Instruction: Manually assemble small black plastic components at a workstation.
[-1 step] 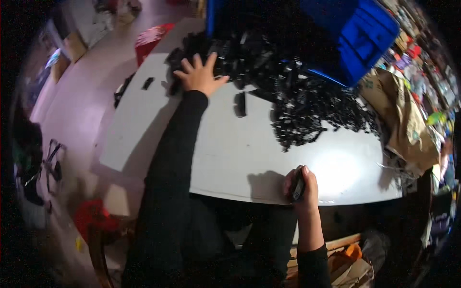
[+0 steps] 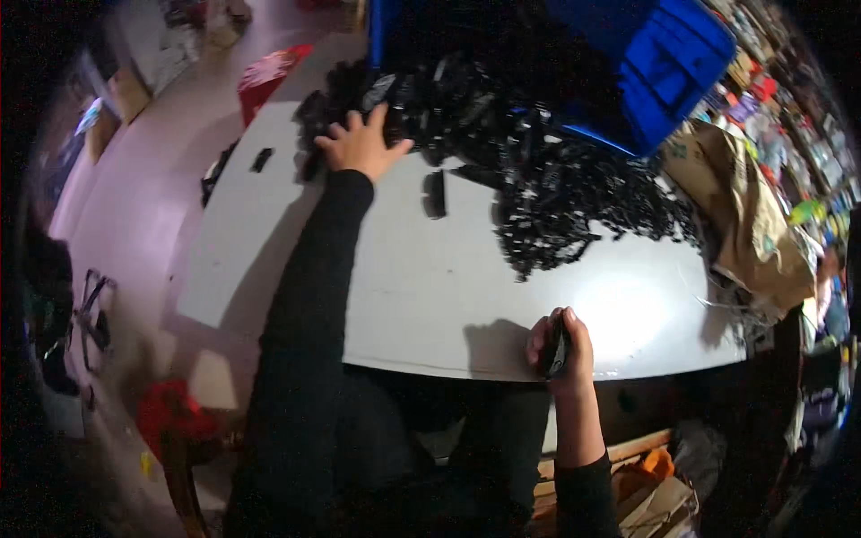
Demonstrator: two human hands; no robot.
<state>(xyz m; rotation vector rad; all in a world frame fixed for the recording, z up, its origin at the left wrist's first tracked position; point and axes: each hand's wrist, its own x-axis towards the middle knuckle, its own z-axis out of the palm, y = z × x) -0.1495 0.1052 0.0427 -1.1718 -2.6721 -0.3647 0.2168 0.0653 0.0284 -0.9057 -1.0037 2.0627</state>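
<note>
My left hand (image 2: 359,143) reaches far across the white table (image 2: 404,296), fingers spread, resting on the left end of a big pile of small black parts (image 2: 556,188). At the table's near edge, my right hand (image 2: 560,345) is closed around one slim black part (image 2: 554,351). Another single black part (image 2: 434,193) lies alone on the table just right of my left forearm.
A blue bin (image 2: 682,63) stands tipped behind the pile at the back right. Crumpled brown paper and cardboard (image 2: 749,224) sit at the table's right end. A red object (image 2: 269,72) is on the floor at the far left, and a small black piece (image 2: 262,160) lies on the table's left corner.
</note>
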